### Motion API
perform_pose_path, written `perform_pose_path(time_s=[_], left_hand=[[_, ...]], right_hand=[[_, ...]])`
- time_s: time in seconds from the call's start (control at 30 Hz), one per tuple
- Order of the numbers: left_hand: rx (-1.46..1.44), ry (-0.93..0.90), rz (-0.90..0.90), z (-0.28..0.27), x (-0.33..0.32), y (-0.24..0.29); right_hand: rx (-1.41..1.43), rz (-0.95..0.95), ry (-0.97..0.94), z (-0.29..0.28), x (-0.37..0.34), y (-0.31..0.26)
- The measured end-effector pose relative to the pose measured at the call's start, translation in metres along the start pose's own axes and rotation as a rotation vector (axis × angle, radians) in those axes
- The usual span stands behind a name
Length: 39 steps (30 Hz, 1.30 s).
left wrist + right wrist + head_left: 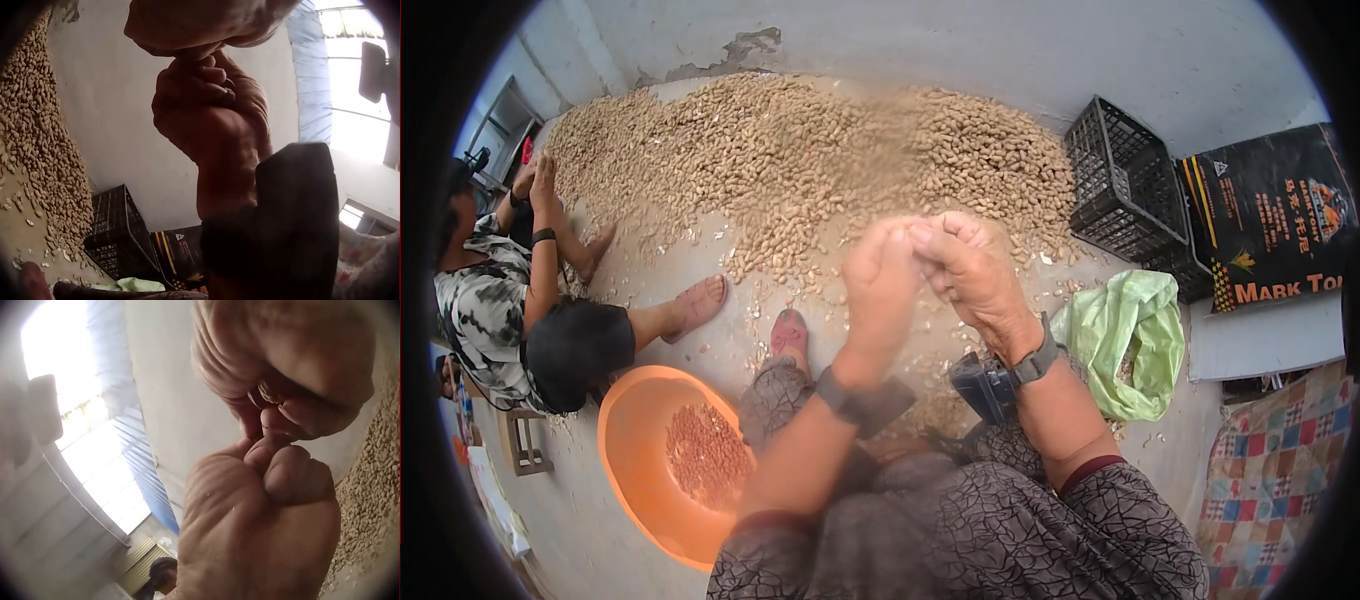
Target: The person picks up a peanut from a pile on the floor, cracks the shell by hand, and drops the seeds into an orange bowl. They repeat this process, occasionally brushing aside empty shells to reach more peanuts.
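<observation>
- A peanut shell [269, 392] is being gripped within the curled fingers of the right hand [978, 275]; whether it is whole or split cannot be determined.
- The left hand [882, 285] is being brought against the right at the fingertips, its fingers bent; whether anything is being pinched by it cannot be determined.
- Both hands are being held raised, in front of the peanut pile [750, 160], which is being supported by the floor [700, 360] along the wall [950, 45].
- Reddish shelled kernels [700, 455] are being contained by the orange basin [622, 440], located left of the left forearm.
- A light green sack [1165, 350] is being left open-mouthed near the right forearm.
- The black plastic crate [1120, 180] is being flanked by the pile and a black printed package [1265, 215].
- A second person [485, 290] is being shown seated at the left.
</observation>
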<state>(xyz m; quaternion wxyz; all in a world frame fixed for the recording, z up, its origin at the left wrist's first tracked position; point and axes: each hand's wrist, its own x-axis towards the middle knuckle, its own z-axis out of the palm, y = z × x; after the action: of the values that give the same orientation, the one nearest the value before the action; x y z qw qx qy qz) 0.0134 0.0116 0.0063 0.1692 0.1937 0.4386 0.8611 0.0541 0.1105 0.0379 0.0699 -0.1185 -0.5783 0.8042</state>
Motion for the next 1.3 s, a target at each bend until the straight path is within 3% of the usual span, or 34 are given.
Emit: perform_pose_path(time_s=[0.3, 0.4, 0.57, 0.67, 0.8, 0.87, 0.9, 0.97, 1.1, 1.2, 1.27, 1.3], left_hand=[[0.127, 0.274, -0.090, -0.011, 0.008, -0.016], [0.130, 0.232, -0.028, -0.012, 0.010, -0.014], [-0.010, 0.176, -0.161, -0.007, 0.009, 0.006], [-0.234, 0.123, -0.247, -0.003, 0.006, 0.016], [-0.252, 0.122, -0.308, -0.001, 0.007, 0.021], [-0.156, -0.046, -0.285, -0.009, 0.009, 0.022], [-0.157, -0.045, -0.286, -0.013, 0.009, 0.020], [-0.337, -0.122, -0.347, -0.019, 0.010, 0.017], [-0.329, -0.124, -0.407, -0.018, 0.011, 0.016], [-0.214, -0.021, -0.410, -0.021, 0.010, 0.011], [-0.152, -0.040, -0.446, -0.026, 0.009, 0.009], [-0.154, -0.036, -0.447, -0.025, 0.008, 0.010]], right_hand=[[-0.068, -0.128, 0.171, 0.009, 0.004, 0.030], [-0.042, -0.057, 0.164, 0.009, 0.004, 0.023], [0.058, 0.013, 0.087, 0.004, 0.002, 0.010], [0.109, 0.011, 0.037, -0.002, 0.005, 0.005], [0.165, 0.017, -0.033, -0.006, 0.006, 0.004], [0.026, -0.010, -0.021, -0.003, 0.005, 0.001], [0.025, -0.009, -0.022, -0.004, 0.004, 0.000], [-0.050, -0.055, -0.092, -0.006, 0.003, -0.002], [0.063, -0.065, -0.141, 0.001, -0.006, -0.014], [-0.157, -0.142, -0.043, 0.003, -0.008, -0.010], [-0.474, -0.385, -0.014, 0.004, -0.009, -0.008], [-0.474, -0.381, -0.016, 0.004, -0.008, -0.004]])
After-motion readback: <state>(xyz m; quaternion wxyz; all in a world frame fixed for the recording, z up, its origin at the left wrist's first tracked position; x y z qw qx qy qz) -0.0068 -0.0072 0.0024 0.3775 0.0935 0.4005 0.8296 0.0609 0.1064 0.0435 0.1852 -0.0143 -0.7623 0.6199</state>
